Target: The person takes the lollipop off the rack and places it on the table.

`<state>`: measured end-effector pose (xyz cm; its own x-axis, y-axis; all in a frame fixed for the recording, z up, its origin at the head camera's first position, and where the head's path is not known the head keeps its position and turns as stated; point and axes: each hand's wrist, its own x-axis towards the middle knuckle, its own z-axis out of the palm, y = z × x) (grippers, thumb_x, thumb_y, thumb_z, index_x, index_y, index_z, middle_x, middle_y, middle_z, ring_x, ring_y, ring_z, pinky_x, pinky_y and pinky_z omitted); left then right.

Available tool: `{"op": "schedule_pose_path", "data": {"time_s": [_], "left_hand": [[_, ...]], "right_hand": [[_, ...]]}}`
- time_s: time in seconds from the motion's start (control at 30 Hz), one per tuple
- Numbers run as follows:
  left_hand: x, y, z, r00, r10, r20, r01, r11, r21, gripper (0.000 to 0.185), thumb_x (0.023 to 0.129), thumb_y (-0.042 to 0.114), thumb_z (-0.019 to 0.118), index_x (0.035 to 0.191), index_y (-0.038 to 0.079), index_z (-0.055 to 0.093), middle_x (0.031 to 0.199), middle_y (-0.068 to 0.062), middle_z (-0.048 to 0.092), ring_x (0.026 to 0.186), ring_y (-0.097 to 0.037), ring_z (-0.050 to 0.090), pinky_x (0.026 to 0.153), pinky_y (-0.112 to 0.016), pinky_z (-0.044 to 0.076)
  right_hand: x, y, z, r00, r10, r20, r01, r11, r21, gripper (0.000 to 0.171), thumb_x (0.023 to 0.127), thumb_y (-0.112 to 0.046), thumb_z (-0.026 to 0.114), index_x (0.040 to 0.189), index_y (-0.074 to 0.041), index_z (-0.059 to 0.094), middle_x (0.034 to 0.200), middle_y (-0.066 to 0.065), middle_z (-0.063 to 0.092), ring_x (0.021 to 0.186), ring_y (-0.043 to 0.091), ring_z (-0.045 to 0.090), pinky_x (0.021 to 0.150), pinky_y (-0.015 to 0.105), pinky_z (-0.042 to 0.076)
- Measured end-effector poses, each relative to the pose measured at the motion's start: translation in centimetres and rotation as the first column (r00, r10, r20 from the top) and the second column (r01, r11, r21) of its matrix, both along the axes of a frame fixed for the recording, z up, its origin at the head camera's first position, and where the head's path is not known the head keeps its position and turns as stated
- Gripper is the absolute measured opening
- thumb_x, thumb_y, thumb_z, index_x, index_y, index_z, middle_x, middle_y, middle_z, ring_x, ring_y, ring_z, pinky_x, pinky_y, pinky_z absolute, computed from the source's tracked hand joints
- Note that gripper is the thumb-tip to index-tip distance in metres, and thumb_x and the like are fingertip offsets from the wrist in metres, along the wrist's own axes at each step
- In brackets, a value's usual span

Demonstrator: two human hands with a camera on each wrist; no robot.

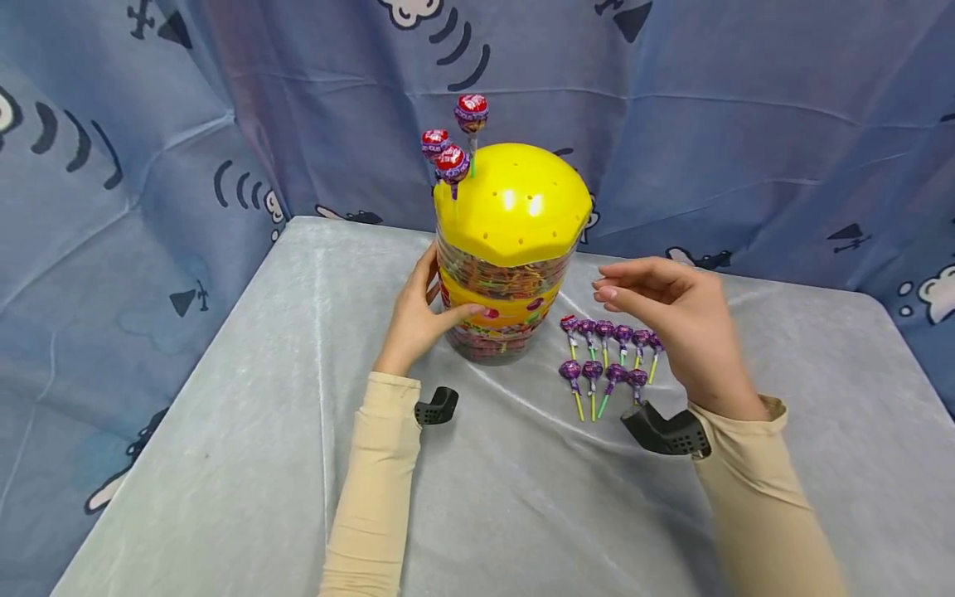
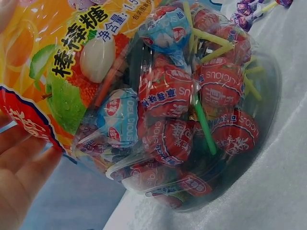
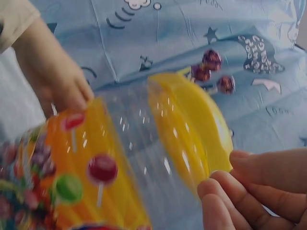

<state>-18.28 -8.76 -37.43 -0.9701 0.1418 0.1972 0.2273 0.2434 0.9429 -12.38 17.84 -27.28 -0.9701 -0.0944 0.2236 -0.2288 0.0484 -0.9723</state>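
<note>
A clear jar of lollipops (image 1: 496, 311) with a domed yellow lid (image 1: 522, 195) stands upright on the table. Three purple-and-red lollipops (image 1: 472, 114) stick up from holes at the lid's left side. My left hand (image 1: 414, 323) grips the jar low on its left, thumb across the printed band. Red and blue wrapped lollipops (image 2: 165, 91) show through the jar's wall in the left wrist view. To the jar's right, my right hand (image 1: 682, 323) hovers with loosely bent fingers and no visible object in them. In the right wrist view its fingertips appear beside the lid (image 3: 201, 115).
Two rows of purple lollipops (image 1: 593, 373) lie on the pale tablecloth (image 1: 246, 431), right of the jar and partly below my right hand. A blue patterned curtain (image 1: 358, 108) hangs close behind the table.
</note>
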Motion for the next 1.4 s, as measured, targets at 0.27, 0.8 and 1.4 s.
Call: {"op": "schedule_pose_path", "data": {"time_s": [0.27,0.8,1.4], "left_hand": [[0.0,0.0,0.0,1.000,-0.004,0.010,0.004,1.000,0.001,0.096,0.079,0.024,0.078,0.152,0.019,0.016,0.152,-0.003,0.028,0.137,-0.016,0.029,0.111,-0.031,0.030],[0.0,-0.1,0.0,1.000,-0.005,-0.007,0.005,1.000,0.007,0.096,0.079,0.022,0.078,0.152,0.018,0.016,0.151,-0.004,0.029,0.136,-0.016,0.030,0.111,-0.032,0.031],[0.1,-0.1,0.0,1.000,-0.011,0.003,0.011,1.000,0.009,0.095,0.079,0.024,0.077,0.152,0.021,0.016,0.152,-0.002,0.028,0.137,-0.016,0.028,0.112,-0.034,0.029]], "right_hand": [[-1.1,-2.5,1.5,0.999,0.036,-0.038,-0.036,0.999,0.001,0.020,0.082,-0.002,0.072,0.100,0.006,0.069,0.090,0.010,0.069,0.080,0.020,0.066,0.075,0.023,0.056],[-1.9,-5.9,3.4,0.992,0.059,-0.115,-0.068,0.994,-0.081,0.020,0.081,0.000,0.073,0.099,0.005,0.070,0.090,0.013,0.069,0.086,0.025,0.065,0.081,0.026,0.054],[-5.4,-9.3,6.1,0.983,-0.024,-0.183,0.023,1.000,-0.008,0.020,0.080,-0.004,0.075,0.098,0.003,0.072,0.093,0.012,0.069,0.088,0.025,0.065,0.081,0.030,0.056]]}}
